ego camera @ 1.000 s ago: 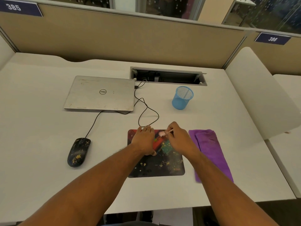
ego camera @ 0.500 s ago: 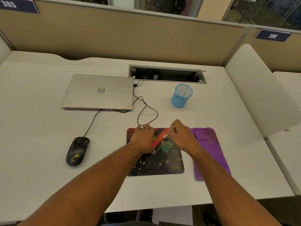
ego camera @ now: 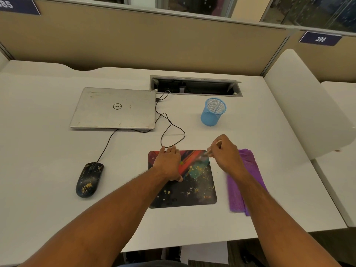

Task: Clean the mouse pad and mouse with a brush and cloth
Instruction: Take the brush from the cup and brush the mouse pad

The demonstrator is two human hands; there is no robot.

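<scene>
**Brushing the pad's far corner**

My left hand (ego camera: pixel 168 164) lies flat, fingers straight, pinning the mouse pad (ego camera: pixel 189 186). My right hand (ego camera: pixel 225 153) pinches the brush (ego camera: pixel 209 151) at its far right corner. Purple cloth (ego camera: pixel 243 191) just right; mouse (ego camera: pixel 89 179) well left on the counter (ego camera: pixel 48 151).

— Where is this taking place?
— An open-plan office: a white desk (ego camera: pixel 48 151) is sitting inside tan cubicle partitions (ego camera: pixel 154 41) carrying numbered plates, one reading 386 (ego camera: pixel 320 38)
— What else is pointing to office work?
— A closed laptop (ego camera: pixel 113 108) is lying beside a cable hatch (ego camera: pixel 195 86) sunk in the desktop, a blue mesh pen cup (ego camera: pixel 212 111) is standing nearby, and glass walls (ego camera: pixel 308 10) are showing behind
</scene>
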